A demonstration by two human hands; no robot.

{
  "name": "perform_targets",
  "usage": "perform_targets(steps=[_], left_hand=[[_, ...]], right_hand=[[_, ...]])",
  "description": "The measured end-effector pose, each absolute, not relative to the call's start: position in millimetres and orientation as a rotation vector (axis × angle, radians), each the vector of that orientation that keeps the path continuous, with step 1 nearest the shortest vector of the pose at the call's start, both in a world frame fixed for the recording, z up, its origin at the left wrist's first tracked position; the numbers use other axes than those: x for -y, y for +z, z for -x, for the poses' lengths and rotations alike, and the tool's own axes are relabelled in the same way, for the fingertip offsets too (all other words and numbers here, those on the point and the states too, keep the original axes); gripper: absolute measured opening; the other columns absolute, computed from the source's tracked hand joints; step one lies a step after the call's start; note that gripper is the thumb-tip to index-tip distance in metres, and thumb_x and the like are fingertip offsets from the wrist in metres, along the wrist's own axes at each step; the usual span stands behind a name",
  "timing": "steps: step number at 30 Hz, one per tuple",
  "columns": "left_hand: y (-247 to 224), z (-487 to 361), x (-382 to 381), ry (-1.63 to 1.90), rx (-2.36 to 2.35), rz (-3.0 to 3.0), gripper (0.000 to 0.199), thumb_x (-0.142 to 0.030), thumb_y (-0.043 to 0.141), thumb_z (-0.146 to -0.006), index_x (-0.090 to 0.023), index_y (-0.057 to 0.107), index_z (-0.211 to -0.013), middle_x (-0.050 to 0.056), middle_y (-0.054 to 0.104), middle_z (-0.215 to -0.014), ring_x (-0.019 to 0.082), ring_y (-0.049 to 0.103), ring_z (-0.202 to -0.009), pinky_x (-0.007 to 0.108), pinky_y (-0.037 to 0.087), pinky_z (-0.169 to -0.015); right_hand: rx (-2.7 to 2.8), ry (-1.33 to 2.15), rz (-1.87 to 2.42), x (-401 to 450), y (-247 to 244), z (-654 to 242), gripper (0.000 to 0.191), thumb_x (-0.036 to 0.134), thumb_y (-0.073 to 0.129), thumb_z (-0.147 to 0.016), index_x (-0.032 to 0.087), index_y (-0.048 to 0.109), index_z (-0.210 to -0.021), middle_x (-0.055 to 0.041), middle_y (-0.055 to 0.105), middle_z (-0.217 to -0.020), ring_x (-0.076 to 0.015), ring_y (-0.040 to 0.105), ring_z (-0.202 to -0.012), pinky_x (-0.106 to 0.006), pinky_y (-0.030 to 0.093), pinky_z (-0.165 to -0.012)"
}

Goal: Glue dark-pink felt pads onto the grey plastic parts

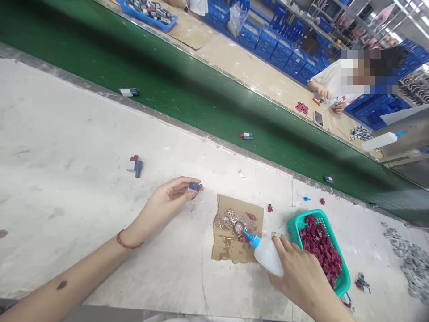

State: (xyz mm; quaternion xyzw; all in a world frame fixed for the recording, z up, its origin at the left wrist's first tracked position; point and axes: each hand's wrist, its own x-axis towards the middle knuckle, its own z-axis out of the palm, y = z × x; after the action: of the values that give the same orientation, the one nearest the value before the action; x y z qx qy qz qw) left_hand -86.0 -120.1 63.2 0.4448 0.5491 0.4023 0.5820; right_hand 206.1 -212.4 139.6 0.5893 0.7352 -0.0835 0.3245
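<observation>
My left hand (pixel 172 194) pinches a small dark blue part (pixel 195 187) between thumb and fingers, above the pale table. My right hand (pixel 296 270) is wrapped round a white squeeze bottle (pixel 268 256) with a blue nozzle. The nozzle tip points down-left at a small round item on a brown cardboard piece (pixel 237 250), which is smeared with something shiny and bears a few dark red parts. Right of the bottle, a green basket (pixel 345 284) holds many dark red parts (pixel 320 246). An assembled blue, white and red piece (pixel 136 166) lies at the left.
A green conveyor belt (pixel 201 112) crosses beyond the pale table (pixel 83 147), carrying several small pieces. Grey parts (pixel 410 264) are heaped at the right. Across the belt, a person in white (pixel 335 82) handles small parts; another white bottle (pixel 380 141) lies nearby.
</observation>
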Motion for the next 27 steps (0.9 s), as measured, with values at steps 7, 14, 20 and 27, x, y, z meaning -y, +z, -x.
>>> perform_targets(steps=[7, 14, 20, 27], left_hand=[[64, 86, 118, 0.919, -1.327, -0.980, 0.034, -0.045, 0.076, -0.064, -0.025, 0.069, -0.090, 0.008, 0.076, -0.089, 0.028, 0.068, -0.084, 0.039, 0.057, -0.073], [56, 86, 115, 0.936, -1.287, -0.877, 0.044, -0.048, 0.082, -0.059, -0.023, 0.065, -0.091, 0.008, 0.076, -0.091, 0.027, 0.070, -0.088, 0.041, 0.059, -0.078], [56, 78, 114, 0.870, -1.222, -0.807, 0.055, -0.049, 0.086, -0.055, -0.021, 0.066, -0.098, 0.011, 0.076, -0.101, 0.030, 0.071, -0.095, 0.041, 0.059, -0.079], [57, 71, 112, 0.888, -1.271, -1.096, 0.034, -0.041, 0.075, -0.066, -0.020, 0.067, -0.092, 0.006, 0.074, -0.081, 0.026, 0.071, -0.083, 0.040, 0.056, -0.081]], right_hand=[[-1.999, -0.280, -1.614, 216, 133, -213, 0.049, 0.016, 0.060, -0.072, 0.018, 0.059, -0.121, -0.0122, 0.073, -0.115, -0.0286, 0.073, -0.092, -0.029, 0.050, -0.061], [-2.156, -0.603, -1.950, 215, 147, -239, 0.042, 0.037, 0.063, -0.078, 0.024, 0.056, -0.117, -0.0078, 0.074, -0.101, -0.0306, 0.073, -0.083, -0.037, 0.054, -0.063], [-2.313, -0.643, -2.599, 178, 152, -257, 0.057, 0.055, 0.072, -0.069, 0.022, 0.056, -0.112, -0.0090, 0.072, -0.101, -0.0290, 0.070, -0.088, -0.037, 0.056, -0.072], [-2.161, -0.709, -3.214, 103, 125, -255, 0.064, 0.050, 0.082, -0.050, 0.023, 0.051, -0.099, -0.0083, 0.068, -0.101, -0.0314, 0.067, -0.095, -0.043, 0.055, -0.079]])
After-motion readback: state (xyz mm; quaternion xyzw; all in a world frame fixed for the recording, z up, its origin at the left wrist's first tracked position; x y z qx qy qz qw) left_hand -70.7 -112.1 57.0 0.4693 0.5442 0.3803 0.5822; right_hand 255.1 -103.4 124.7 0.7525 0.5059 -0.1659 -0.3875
